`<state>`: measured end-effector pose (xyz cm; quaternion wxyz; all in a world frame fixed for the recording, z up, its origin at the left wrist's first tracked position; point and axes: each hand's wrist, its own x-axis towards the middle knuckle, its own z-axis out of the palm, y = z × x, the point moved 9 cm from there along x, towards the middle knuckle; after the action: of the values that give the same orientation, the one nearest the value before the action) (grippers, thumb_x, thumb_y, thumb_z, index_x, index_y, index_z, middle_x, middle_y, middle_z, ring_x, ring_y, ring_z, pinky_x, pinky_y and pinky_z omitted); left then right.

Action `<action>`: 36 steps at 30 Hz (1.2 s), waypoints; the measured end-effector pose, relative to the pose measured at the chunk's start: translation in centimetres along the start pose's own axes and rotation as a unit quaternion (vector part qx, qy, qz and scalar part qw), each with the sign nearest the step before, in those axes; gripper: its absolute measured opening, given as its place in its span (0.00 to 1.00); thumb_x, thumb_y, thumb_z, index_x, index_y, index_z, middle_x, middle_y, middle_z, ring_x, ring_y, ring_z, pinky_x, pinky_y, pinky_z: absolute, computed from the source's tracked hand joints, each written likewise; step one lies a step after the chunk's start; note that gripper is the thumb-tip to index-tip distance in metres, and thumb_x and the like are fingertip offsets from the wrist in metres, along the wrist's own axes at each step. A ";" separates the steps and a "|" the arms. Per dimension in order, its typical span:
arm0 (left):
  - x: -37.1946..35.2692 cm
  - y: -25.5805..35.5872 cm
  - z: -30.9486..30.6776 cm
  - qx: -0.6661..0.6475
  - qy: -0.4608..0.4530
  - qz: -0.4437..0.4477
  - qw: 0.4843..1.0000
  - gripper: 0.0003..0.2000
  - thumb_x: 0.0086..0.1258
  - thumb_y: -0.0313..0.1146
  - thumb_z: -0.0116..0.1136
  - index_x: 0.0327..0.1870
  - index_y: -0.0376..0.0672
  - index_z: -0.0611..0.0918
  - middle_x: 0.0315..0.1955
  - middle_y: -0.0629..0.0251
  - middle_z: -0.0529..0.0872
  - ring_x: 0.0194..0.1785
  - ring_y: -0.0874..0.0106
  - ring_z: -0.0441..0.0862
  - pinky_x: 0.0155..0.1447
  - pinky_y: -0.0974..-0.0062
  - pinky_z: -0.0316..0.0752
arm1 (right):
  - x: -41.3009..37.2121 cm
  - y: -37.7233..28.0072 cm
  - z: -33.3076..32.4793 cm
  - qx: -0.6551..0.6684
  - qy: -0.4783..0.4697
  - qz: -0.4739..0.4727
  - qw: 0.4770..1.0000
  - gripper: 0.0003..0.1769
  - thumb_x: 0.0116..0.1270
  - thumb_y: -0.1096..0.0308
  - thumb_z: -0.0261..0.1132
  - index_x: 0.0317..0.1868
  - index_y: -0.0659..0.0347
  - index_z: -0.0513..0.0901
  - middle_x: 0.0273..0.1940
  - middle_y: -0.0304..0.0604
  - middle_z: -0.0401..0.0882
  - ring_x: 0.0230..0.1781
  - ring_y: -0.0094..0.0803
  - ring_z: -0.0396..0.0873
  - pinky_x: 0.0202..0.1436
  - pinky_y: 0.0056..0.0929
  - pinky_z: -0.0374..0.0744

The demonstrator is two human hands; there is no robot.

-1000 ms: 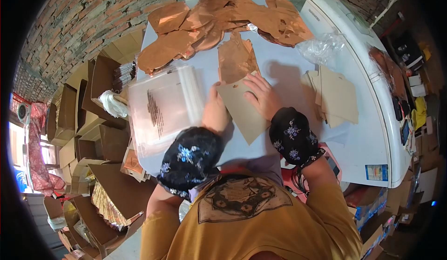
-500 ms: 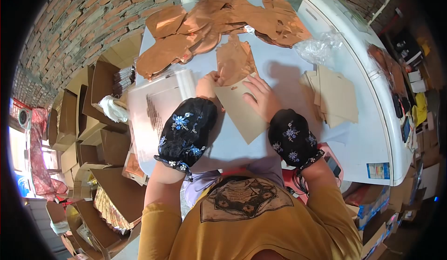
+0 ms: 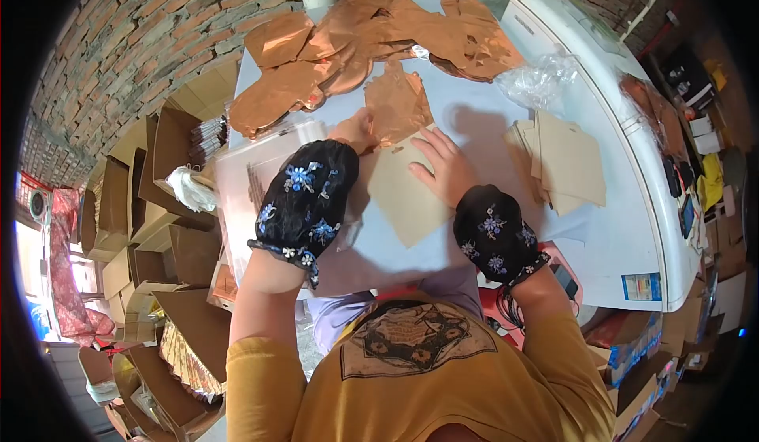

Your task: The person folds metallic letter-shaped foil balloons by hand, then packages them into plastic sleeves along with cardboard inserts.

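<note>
A copper-coloured foil sheet [image 3: 398, 102] with a torn top edge lies in the middle of the table, meeting the upper end of a beige card [image 3: 407, 193]. My left hand [image 3: 354, 131] is closed at the foil's lower left edge, its fingertips partly hidden. Flat on the card's upper right edge rests my right hand [image 3: 445, 164], fingers spread and thumb apart. Small copper scraps show near where foil and card meet. Embroidered black sleeve covers are on both forearms.
Large crumpled copper foil sheets [image 3: 340, 54] cover the table's back. To the right are a stack of beige cards [image 3: 565, 161], clear plastic wrap [image 3: 541, 82] and a white fridge-like cabinet [image 3: 617, 205] lying along the table. A clear plastic sheet [image 3: 237, 181] lies left. Cardboard boxes [image 3: 170, 141] crowd the left side.
My left hand and forearm have shifted slightly left, the hand turning at the foil's edge. The card's lower end has swung a little left. My right hand stays nearly in place.
</note>
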<state>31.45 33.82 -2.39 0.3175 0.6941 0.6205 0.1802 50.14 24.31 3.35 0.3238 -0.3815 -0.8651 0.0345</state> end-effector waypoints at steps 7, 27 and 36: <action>-1.2 0.9 -1.5 -0.074 -0.025 -0.130 0.988 0.26 0.63 0.34 0.67 0.60 0.48 0.67 0.16 0.60 0.82 0.14 0.71 0.79 0.16 0.74 0.73 | 0.2 -0.3 -0.1 -0.029 0.009 -0.012 0.999 0.24 0.65 0.58 0.67 0.58 0.61 0.78 0.62 0.56 0.74 0.65 0.56 0.69 0.68 0.49 0.69; 3.0 0.0 -1.6 0.134 0.068 -0.111 0.982 0.34 0.52 0.48 0.73 0.58 0.46 0.71 0.42 0.48 0.85 0.47 0.55 0.85 0.51 0.59 0.77 | 2.1 -0.7 2.7 -0.198 0.014 0.076 0.977 0.24 0.66 0.60 0.59 0.61 0.56 0.76 0.64 0.46 0.71 0.63 0.43 0.68 0.63 0.44 0.67; 4.0 -0.5 -1.3 0.166 0.069 -0.142 0.973 0.34 0.52 0.48 0.73 0.58 0.46 0.71 0.45 0.47 0.84 0.50 0.54 0.84 0.53 0.58 0.76 | 2.6 -0.9 3.1 -0.241 -0.016 0.118 0.963 0.22 0.65 0.59 0.60 0.59 0.57 0.77 0.62 0.42 0.72 0.62 0.41 0.68 0.61 0.42 0.68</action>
<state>30.86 38.04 -2.35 0.1771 0.6274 0.7546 0.0753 46.50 26.02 2.54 0.2023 -0.5475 -0.8013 -0.1312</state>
